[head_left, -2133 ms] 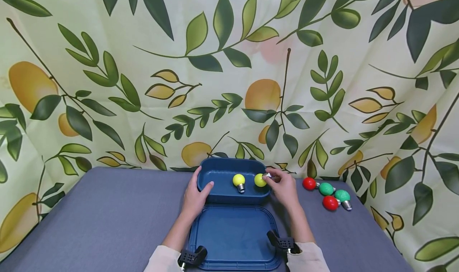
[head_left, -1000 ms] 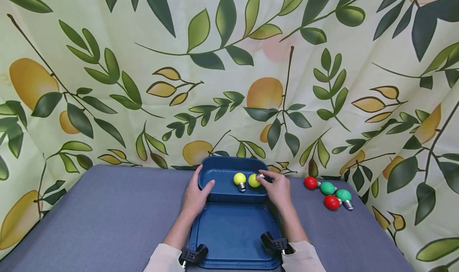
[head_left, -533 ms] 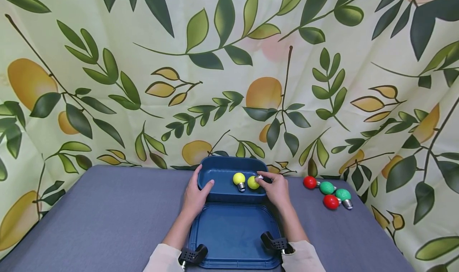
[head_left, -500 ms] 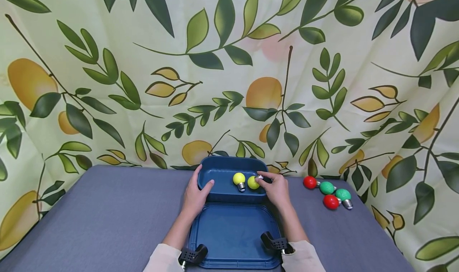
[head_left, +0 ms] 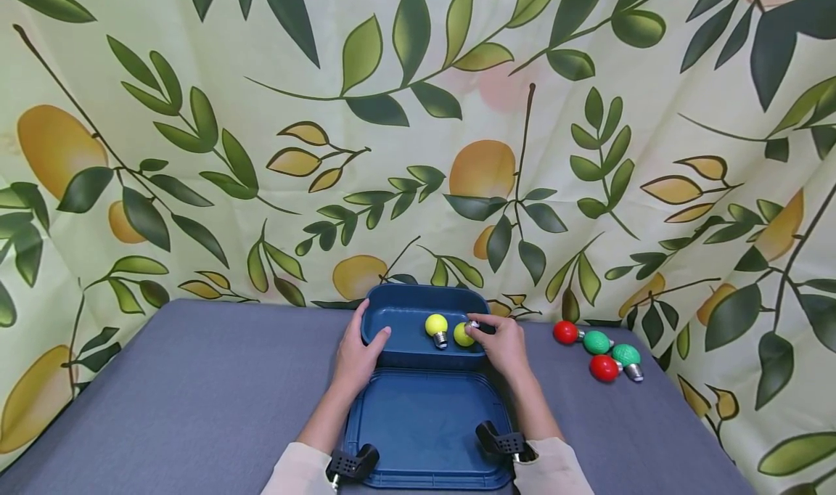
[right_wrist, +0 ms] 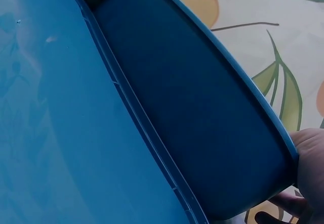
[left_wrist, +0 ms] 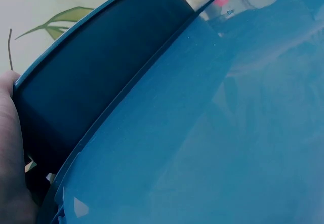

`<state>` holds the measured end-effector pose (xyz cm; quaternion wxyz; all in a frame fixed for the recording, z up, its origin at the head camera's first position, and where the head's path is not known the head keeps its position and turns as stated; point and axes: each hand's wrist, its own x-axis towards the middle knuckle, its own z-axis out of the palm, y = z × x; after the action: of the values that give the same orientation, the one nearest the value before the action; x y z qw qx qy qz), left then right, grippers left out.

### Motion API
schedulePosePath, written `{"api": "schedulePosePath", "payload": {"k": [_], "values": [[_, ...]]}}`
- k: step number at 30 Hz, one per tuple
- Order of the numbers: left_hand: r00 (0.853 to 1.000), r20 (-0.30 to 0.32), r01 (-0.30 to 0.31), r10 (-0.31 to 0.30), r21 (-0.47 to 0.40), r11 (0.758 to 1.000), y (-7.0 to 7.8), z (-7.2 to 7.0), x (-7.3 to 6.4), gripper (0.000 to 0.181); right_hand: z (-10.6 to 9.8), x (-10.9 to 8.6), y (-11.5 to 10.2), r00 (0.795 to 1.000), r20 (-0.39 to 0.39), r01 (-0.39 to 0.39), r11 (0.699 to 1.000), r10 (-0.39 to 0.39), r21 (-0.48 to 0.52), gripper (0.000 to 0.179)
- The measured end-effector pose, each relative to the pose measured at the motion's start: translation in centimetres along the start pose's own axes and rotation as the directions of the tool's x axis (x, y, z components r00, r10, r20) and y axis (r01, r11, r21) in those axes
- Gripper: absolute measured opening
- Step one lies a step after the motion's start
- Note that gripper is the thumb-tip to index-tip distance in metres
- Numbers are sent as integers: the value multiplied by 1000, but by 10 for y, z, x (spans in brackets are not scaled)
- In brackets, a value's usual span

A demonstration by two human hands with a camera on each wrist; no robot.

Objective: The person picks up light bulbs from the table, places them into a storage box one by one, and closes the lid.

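A yellow bulb (head_left: pixel 462 334) is pinched by its metal base between the fingers and thumb of the right hand (head_left: pixel 509 346), in the right end of the blue box (head_left: pixel 400 325); whether the bulb touches the bottom cannot be told. The box is held at its left end by the left hand (head_left: pixel 353 357), with the thumb laid over the near rim. Just left of the right fingers, a second yellow bulb (head_left: pixel 435 326) is rested in the box. To the right of those fingers, beyond the box's end wall, two red bulbs (head_left: pixel 565 332) and two green bulbs (head_left: pixel 625 356) are grouped on the grey counter (head_left: pixel 215 379). On the near side of the fingers, the lid (head_left: pixel 424 430) is laid just before the box, its side edges partly covered by black wrist devices (head_left: pixel 351 464). Behind the fingers, the space is closed off by a leaf-patterned cloth (head_left: pixel 480 168). In the wrist views, both yellow bulbs are hidden by the box's wall.
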<state>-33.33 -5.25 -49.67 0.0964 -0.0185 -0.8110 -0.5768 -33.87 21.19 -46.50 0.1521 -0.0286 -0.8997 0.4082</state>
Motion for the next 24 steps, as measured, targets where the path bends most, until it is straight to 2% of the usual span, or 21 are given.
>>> {"api": "schedulePosePath", "payload": {"k": [13, 24], "values": [[1000, -1, -2, 2, -1, 1000, -1, -1, 0, 70, -2, 0, -2, 1000, 21, 20, 999, -19, -35, 30], [1000, 7, -5, 5, -8, 1000, -2, 0, 0, 69, -10, -1, -4, 995, 39, 94, 990, -90, -105, 33]]}}
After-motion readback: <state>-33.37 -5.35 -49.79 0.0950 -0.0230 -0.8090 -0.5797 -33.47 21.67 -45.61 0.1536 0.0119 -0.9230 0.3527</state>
